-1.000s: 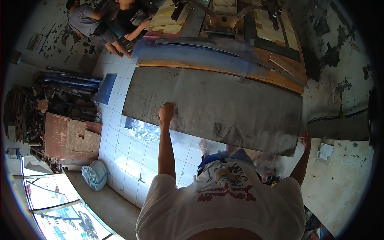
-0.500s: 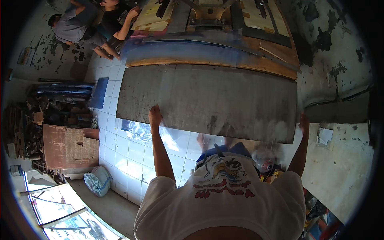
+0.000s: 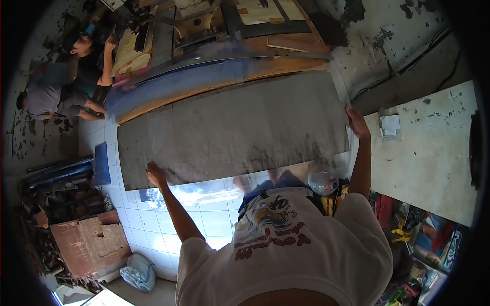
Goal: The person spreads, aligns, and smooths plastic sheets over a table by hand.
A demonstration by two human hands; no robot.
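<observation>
A cluttered workshop with a white tiled floor (image 3: 204, 214) and flaking painted walls. Going left to right: far to the left of the left grip, two people (image 3: 66, 86) crouch close together on the tiles, and below them lie a heap of dark scrap (image 3: 61, 199), one blue panel (image 3: 101, 163) standing by it, one rusty brown sheet (image 3: 89, 242) and one pale bundled bag (image 3: 139, 271).

The left hand (image 3: 154, 174) is closed on the lower left edge of one large grey sheet (image 3: 235, 132) — fingers over the edge, the arm stretched out from a white printed T-shirt (image 3: 286, 245). The sheet spans the whole gap between the two grips, held roughly flat above the floor, its left end lower in the view than its right. Beyond its far edge, one long wooden board with a blue strip (image 3: 204, 76) runs alongside, with framed panels (image 3: 255, 15) stacked past that.

The right hand (image 3: 357, 122) clasps the sheet's right end, the fingers closed on the edge. Just right of that grip stands one whitish, stained surface (image 3: 434, 153) carrying one small stack of paper (image 3: 390, 125); below it, mixed colourful tools (image 3: 423, 239) — too jumbled to count.
</observation>
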